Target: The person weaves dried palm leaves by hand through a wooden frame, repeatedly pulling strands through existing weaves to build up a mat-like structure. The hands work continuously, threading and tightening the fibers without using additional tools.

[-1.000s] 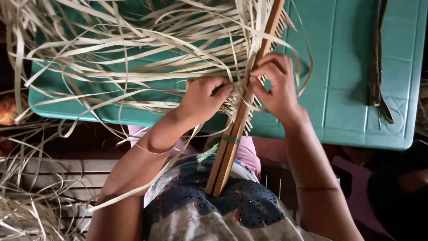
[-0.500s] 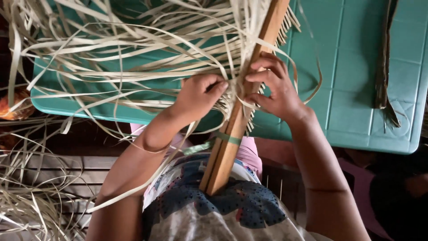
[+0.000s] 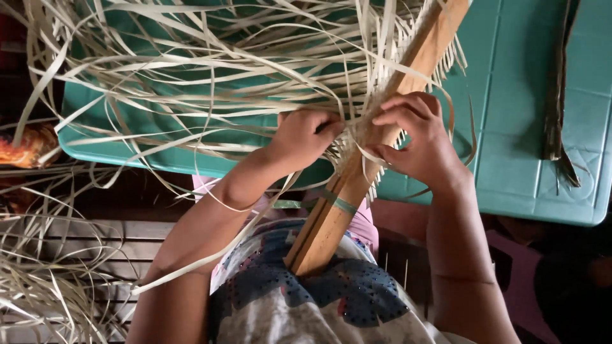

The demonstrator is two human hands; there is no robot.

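Head view, looking down at a person seated at a teal plastic counter (image 3: 529, 159). A pair of long wooden slats (image 3: 357, 185), bound together by a green band (image 3: 341, 204), runs diagonally from the person's lap up over the counter edge. Pale, flat leaf strips (image 3: 210, 76) are clamped between the slats: short ends fringe out on the right side, and long tails spread in a loose tangle across the counter to the left. More strips hang off the counter edge and pile up at lower left.

The left hand (image 3: 306, 137) is closed, its fingers pinching a few strips just beside the slats. The right hand (image 3: 414, 137) curls over the slats, its fingertips pressed on the strips where they meet the wood. The two hands sit close together on either side of the slats.

The strips appear light, thin and springy; they bend readily along their length but would likely crease or split if folded sharply or pulled sideways, so they are best taken near the wood, flat between finger and thumb. The slats appear stiff and light, braced against the body at the lower end. A dark dried leaf stalk (image 3: 558, 108) lies well apart on the counter at right.
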